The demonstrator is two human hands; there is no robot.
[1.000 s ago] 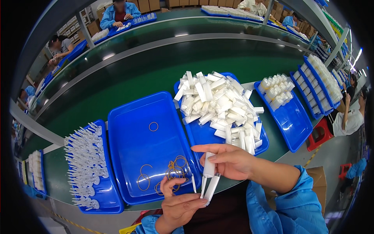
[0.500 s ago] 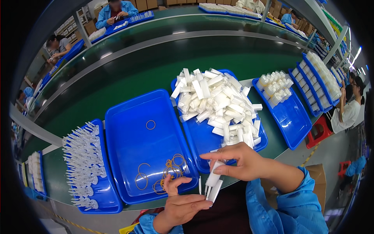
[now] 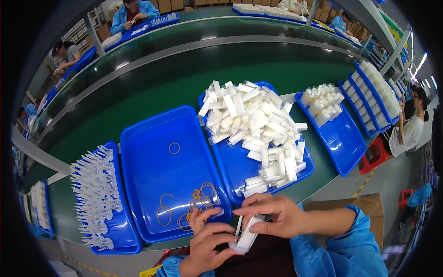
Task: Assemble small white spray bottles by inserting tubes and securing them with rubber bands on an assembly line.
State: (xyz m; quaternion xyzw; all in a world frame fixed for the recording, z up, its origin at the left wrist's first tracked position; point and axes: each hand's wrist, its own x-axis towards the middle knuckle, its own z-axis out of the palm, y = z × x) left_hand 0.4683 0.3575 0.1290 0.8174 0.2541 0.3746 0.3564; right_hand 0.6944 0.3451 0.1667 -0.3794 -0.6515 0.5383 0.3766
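Observation:
In front of my body, both hands hold a small white packet in clear film point(image 3: 247, 236). My left hand point(image 3: 207, 241) pinches its lower end between thumb and fingers. At the upper end, my right hand point(image 3: 279, 217) grips it with thumb and fingertips. A thin white edge stands along its left side, between the hands; whether this is a second piece I cannot make out. Beyond my right hand, a blue tray point(image 3: 230, 171) bears a heap of similar white packets point(image 3: 258, 121). Yellow rubber bands point(image 3: 199, 199) lie in the wide blue tray point(image 3: 159, 124) ahead of my left hand.
At the left, a blue tray point(image 3: 124, 237) holds rows of clear plastic pieces with thin tips point(image 3: 94, 194). Bundled packets point(image 3: 323, 104) fill the far end of a tray on the right, near stacked full trays point(image 3: 369, 99). Co-workers sit across the green conveyor point(image 3: 152, 74).
The two white pieces, apart and at an angle before, are now brought together between my hands. My right hand has moved slightly lower, and the whole view has shifted a little.

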